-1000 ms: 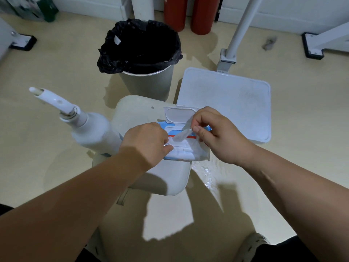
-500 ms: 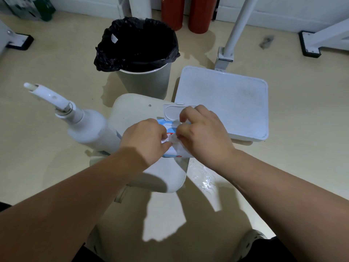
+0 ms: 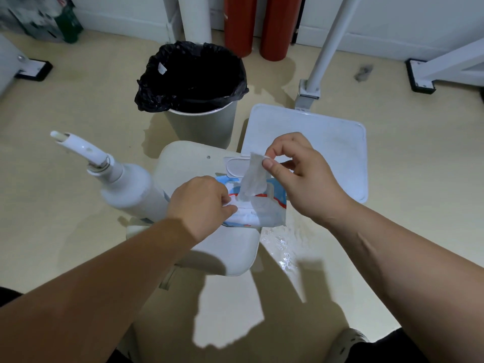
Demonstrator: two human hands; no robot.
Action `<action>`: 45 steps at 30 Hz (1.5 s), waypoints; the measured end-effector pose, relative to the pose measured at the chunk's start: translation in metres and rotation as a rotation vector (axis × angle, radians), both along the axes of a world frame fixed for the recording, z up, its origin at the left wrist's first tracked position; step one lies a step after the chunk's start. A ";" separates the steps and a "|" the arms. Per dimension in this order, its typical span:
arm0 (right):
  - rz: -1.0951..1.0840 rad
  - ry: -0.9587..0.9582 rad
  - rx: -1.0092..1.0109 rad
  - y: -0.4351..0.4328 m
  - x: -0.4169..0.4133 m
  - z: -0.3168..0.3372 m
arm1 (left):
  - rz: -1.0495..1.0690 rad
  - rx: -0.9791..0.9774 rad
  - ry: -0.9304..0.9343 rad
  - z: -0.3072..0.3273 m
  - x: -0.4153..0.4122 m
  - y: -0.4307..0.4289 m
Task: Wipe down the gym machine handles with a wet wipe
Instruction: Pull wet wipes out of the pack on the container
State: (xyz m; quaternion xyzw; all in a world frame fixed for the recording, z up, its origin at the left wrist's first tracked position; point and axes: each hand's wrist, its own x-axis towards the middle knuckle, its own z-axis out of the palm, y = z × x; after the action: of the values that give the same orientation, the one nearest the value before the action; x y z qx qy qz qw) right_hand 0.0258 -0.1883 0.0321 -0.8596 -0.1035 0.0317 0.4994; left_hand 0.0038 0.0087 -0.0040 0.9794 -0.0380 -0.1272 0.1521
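Observation:
A blue, white and red wet wipe pack (image 3: 264, 214) lies on a cream seat pad (image 3: 183, 163), its white flip lid (image 3: 235, 166) standing open. My left hand (image 3: 201, 203) presses down on the pack's near left side. My right hand (image 3: 298, 176) pinches the top of a white wet wipe (image 3: 252, 179) between thumb and forefinger. The wipe stretches up from the pack's opening, its lower end still inside. A white machine handle (image 3: 123, 184) with a narrow tip slants up to the left beside the seat.
A grey bin (image 3: 204, 127) lined with a black bag stands behind the seat. A white platform (image 3: 327, 137) with a slanted white post (image 3: 327, 43) lies to the right. Two red cylinders (image 3: 262, 24) stand at the wall. A wet patch (image 3: 280, 244) glistens on the floor.
My right hand went down to the pack's opening, then rose up and to the right, drawing a wipe out of the pack. My left hand stayed pressed on the pack.

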 end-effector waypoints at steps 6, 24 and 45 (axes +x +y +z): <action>-0.044 -0.053 0.148 0.001 0.004 0.034 | 0.027 -0.092 -0.008 -0.003 -0.004 0.001; -0.135 0.167 0.070 -0.045 0.006 0.024 | 0.004 -0.295 -0.179 0.014 -0.004 -0.023; 0.067 0.142 0.018 -0.022 0.020 0.020 | 0.045 -0.581 -0.212 0.026 -0.003 -0.016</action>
State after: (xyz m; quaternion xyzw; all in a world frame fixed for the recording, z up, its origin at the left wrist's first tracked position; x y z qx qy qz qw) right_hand 0.0459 -0.2103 0.0520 -0.8466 -0.0967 0.1085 0.5120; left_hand 0.0012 -0.0071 0.0221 0.9033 -0.0668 -0.0048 0.4237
